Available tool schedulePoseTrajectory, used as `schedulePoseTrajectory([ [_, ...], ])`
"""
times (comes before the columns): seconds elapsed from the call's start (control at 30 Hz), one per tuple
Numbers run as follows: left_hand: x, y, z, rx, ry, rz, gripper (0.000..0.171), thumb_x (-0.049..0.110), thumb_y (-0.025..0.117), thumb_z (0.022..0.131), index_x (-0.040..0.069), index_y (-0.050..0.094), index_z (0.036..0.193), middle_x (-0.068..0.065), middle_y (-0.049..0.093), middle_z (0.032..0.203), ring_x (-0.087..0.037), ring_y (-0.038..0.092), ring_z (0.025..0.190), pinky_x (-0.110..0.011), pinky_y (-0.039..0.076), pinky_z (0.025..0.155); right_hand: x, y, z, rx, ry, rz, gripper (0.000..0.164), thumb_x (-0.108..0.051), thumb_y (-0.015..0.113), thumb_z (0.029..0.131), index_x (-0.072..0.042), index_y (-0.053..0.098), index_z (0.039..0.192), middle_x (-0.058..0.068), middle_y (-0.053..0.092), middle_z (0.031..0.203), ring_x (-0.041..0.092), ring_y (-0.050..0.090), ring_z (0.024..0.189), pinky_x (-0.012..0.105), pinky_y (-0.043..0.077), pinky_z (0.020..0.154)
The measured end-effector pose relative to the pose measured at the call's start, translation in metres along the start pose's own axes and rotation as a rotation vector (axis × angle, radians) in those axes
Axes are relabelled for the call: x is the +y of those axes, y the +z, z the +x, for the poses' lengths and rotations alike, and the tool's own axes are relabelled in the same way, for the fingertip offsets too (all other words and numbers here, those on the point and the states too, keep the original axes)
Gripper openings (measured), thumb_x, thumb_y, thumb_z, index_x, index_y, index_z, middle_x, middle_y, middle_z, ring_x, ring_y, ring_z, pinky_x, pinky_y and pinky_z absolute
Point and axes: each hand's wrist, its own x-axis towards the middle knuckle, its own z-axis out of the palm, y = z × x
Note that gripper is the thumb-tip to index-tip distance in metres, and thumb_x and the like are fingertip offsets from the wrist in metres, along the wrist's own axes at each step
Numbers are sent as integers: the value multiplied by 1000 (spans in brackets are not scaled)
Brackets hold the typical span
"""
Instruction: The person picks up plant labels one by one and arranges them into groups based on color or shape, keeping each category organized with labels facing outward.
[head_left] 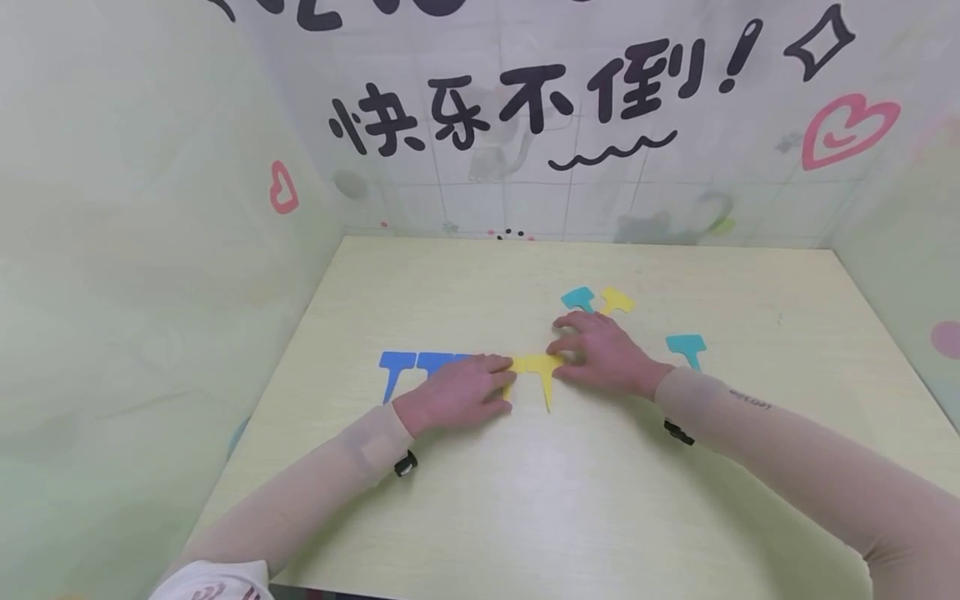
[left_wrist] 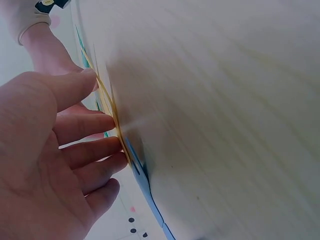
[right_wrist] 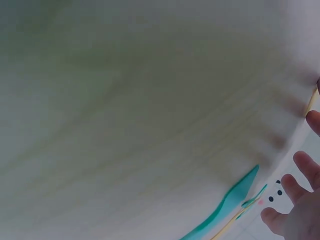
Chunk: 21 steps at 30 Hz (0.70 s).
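Observation:
A row of T-shaped plant labels lies on the table, blue labels (head_left: 397, 360) at its left and yellow ones at its right. My left hand (head_left: 457, 392) rests over the row with fingers fairly straight, covering parts of the blue labels. Its fingertips touch a yellow label (head_left: 519, 364). The right hand (head_left: 600, 354) pinches the bar of the rightmost yellow label (head_left: 546, 375) at its right end, between thumb and index finger; the other fingers are spread. This label's stem points toward me.
Behind the right hand lie a teal label (head_left: 577, 298) and another yellow label (head_left: 617, 300). A second teal label (head_left: 686, 343) lies near the right wrist, partly hidden by the sleeve. A printed curtain (head_left: 487, 200) stands behind the pale wooden table (head_left: 517, 517).

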Motion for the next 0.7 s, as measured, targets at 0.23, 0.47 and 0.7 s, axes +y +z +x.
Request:
schedulePoseTrajectory([
  [0.23,0,0,-1,0,-2,-3,50,40,60,101,8,59,140,-14,47,151,-30,47,137,-41,38,114,-3,3,-2,33,11,-14,30,-45,73,89,-26,77,112,7,57,138,28,44,133,59,29,112],
  [0.47,1,-1,-1,5,4,-6,50,39,60,101,7,60,140,-14,48,151,-30,47,137,-41,39,113,-4,5,-3,42,20,-26,29,-47,73,90,-26,77,109,6,58,137,28,44,134,65,25,113],
  [0.7,-1,-3,0,22,-2,-2,49,37,60,102,7,59,140,-14,46,152,-30,46,137,-41,39,113,0,-6,1,72,70,-25,32,-48,71,90,-23,77,111,7,62,132,29,51,127,58,36,108],
])
